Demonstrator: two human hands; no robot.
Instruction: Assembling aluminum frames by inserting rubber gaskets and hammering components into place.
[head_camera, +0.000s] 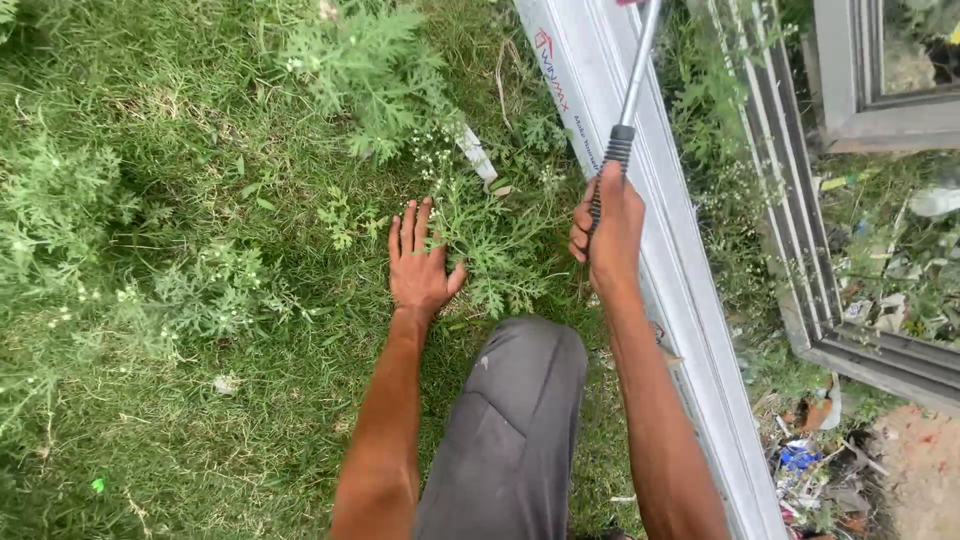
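Hands over grass beside a long white plastic frame profile (655, 250)
Right hand (607, 232) clenched around the black ribbed grip of a silver metal-shafted tool (632, 90), raised above the profile; left hand (420, 265) released, spread flat on weeds

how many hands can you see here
2. The left hand lies flat, palm down, on the grass beside a weed. The right hand is closed around the black grip of a metal-handled tool, next to a long white profile. None appear hidden.
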